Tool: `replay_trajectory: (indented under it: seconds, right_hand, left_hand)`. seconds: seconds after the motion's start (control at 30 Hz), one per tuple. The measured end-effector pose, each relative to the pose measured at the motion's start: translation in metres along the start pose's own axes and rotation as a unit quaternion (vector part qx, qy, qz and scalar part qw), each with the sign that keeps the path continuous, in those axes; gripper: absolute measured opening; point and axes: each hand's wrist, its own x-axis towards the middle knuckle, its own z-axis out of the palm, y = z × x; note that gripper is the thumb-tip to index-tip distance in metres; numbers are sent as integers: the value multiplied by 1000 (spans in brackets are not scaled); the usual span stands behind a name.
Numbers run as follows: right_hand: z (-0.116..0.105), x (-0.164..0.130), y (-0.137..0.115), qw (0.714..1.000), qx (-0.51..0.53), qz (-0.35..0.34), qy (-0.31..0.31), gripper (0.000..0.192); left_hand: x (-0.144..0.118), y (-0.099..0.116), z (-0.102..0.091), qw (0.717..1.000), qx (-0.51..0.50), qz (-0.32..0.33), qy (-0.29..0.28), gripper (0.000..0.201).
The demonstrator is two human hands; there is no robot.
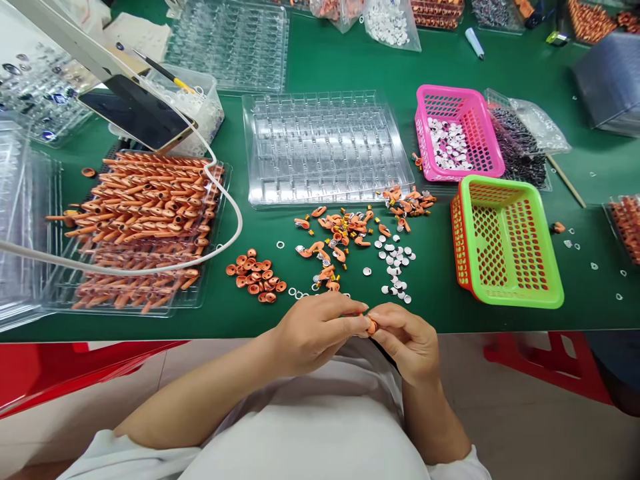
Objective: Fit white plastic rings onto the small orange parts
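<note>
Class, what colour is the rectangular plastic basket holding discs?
The basket is pink, best seen in head view.

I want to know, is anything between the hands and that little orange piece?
No, nothing visible. Fingers of the left hand and right hand are right on the orange piece.

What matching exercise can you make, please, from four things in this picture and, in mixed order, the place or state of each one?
1. Small orange part
2. Pink basket
3. Lime-green basket
4. Phone

A. Contains many loose white discs
B. Screen dark, at the person's left side
C. At the fingertips of the left hand and right hand
D. Beside the pink one, closer to the person

Right pairs: 1-C, 2-A, 3-D, 4-B
</note>
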Motion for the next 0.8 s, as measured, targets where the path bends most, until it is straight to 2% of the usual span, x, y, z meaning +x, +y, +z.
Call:
replay_trajectory:
  seconds: [0.43,0.8]
  right_hand:
    - [0,3,-6,995,-73,-58,-23,45]
    - [3,-1,-4,991,-112,-74,3,49]
  left_hand:
    - [-3,-1,0,1000,8,-4,-14,23]
    - [0,2,3,1000,-10,-25,3,23]
